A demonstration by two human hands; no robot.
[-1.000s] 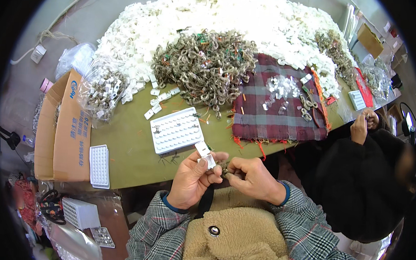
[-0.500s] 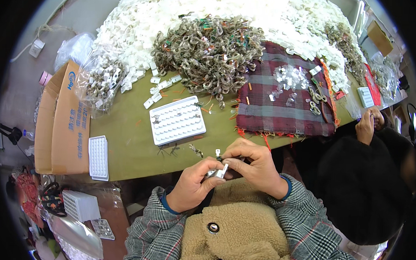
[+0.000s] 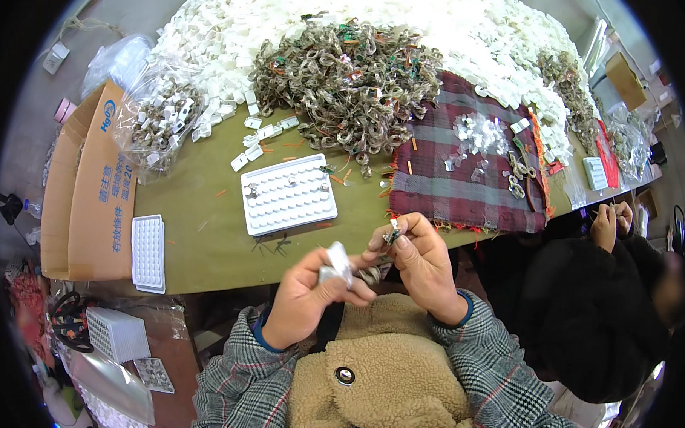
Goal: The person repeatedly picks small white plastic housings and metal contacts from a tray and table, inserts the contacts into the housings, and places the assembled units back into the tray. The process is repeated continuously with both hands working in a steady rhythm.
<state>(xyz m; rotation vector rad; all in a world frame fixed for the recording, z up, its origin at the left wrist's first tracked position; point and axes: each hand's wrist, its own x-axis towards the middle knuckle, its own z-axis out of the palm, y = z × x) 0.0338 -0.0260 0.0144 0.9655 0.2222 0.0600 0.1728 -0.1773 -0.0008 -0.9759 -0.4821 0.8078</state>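
My left hand (image 3: 309, 294) pinches a small white plastic casing (image 3: 340, 261), blurred by motion, between thumb and fingers. Just right of it, my right hand (image 3: 425, 271) grips a small dark-and-silver connector piece (image 3: 391, 234) at its fingertips. A twisted grey-brown cord (image 3: 370, 275) hangs below the right fingers, and whether it joins that piece is hidden. Both hands are apart, above my lap in front of the table edge. Beyond them on the table lies a white tray (image 3: 288, 206) with rows of round pockets, a few small parts resting in it.
A tangled heap of cords (image 3: 347, 86) and a large mound of white casings (image 3: 236, 22) cover the back. A plaid cloth (image 3: 449, 180) holds clear pieces. At left stand a cardboard box (image 3: 94, 198) and another tray (image 3: 149, 252). A person in black (image 3: 588, 313) sits at right.
My hands have moved apart. The white casing has swung up in my left hand, and my right hand has lifted the small connector piece away from it. The view has shifted slightly.
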